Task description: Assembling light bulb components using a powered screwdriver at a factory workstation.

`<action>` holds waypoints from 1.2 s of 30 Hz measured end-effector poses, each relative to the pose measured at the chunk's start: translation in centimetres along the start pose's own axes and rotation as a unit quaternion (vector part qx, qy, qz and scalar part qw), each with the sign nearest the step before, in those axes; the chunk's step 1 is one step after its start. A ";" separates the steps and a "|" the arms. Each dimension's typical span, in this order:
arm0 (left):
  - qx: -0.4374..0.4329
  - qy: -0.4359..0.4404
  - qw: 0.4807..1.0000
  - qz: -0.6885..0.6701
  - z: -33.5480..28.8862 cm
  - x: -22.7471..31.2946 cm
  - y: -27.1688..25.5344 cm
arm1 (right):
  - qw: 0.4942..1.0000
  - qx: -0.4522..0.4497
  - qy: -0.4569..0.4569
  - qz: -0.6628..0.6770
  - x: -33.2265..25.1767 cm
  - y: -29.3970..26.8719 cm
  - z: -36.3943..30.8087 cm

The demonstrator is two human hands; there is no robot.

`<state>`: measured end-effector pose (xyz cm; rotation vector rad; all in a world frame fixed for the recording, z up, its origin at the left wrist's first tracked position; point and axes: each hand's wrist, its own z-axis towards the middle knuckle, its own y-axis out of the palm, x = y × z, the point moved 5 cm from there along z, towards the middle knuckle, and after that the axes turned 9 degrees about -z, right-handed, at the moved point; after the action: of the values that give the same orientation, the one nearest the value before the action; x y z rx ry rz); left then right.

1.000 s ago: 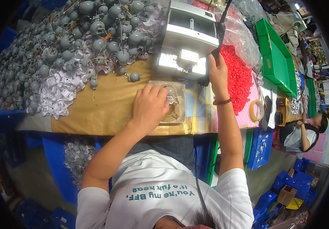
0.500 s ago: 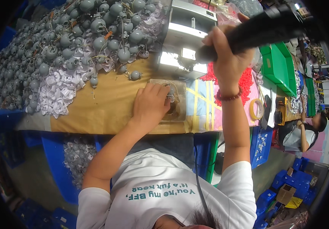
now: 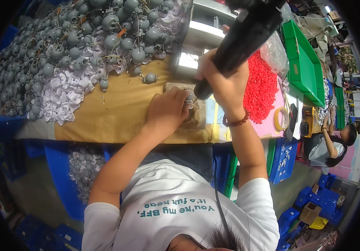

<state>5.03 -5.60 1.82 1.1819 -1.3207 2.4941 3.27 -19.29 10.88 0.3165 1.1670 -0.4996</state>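
Observation:
My right hand [image 3: 231, 85] is wrapped around a black power screwdriver [image 3: 246, 39], which slants down and left. Its tip end reaches the small grey ball-shaped part [image 3: 190, 95] or stops just short of it; I cannot tell which. That part is pinched in the fingers of my left hand [image 3: 165, 109], above a worn brownish work plate [image 3: 198, 119] on the bench. The left fingers partly cover the piece. Beyond them, another grey ball-shaped part [image 3: 150, 78] lies loose on the brown bench cover.
A large heap of grey ball parts [image 3: 56, 52] and white plastic brackets [image 3: 65, 96] fills the left. At right are red small pieces [image 3: 261, 90], yellow tape [image 3: 281, 119] and a green tray [image 3: 307, 65]. A white device [image 3: 188, 58] stands behind the plate. A person [image 3: 330, 146] sits far right.
My right hand has brought the screwdriver left and down, from above the device to the grey part. My left hand has stayed nearly in place.

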 end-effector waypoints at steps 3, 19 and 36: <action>0.017 0.013 1.000 -0.012 -0.1 -0.1 0.0 | 0.999 -0.015 -0.027 0.010 0.0 0.5 -1.4; 0.006 0.017 0.998 -0.056 0.0 -0.4 0.0 | 0.982 -0.086 -0.127 -0.107 2.3 0.1 -4.7; 0.006 0.011 0.999 -0.045 0.0 -0.4 0.1 | 0.995 -0.037 -0.046 -0.078 1.5 -0.1 -4.3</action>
<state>5.28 -5.52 1.46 1.1839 -1.2197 2.4497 0.30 -17.59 7.91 0.1378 1.1233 -0.5987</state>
